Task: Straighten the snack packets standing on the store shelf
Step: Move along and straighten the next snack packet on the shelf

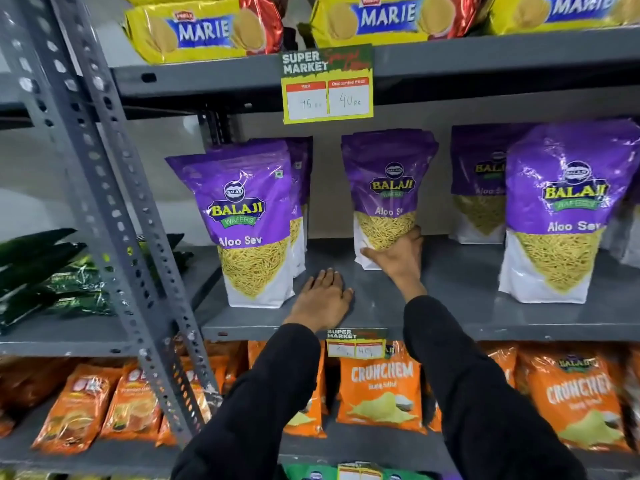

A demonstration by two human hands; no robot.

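Observation:
Purple Aloo Sev packets stand on the grey middle shelf (460, 292). My right hand (398, 254) grips the base of the middle packet (388, 188), which stands upright toward the back. My left hand (322, 299) lies flat on the shelf with its fingers spread, holding nothing, just right of the front left packet (252, 223). More packets stand behind that one. Another front packet (561, 216) is at the right, with one (479, 188) behind it.
Yellow Marie biscuit packs (204, 29) lie on the shelf above, where a price tag (327, 88) hangs. Orange Crunchem bags (381, 393) fill the shelf below. A slotted grey upright (104, 202) crosses the left side, with dark green packets (48, 275) beyond it.

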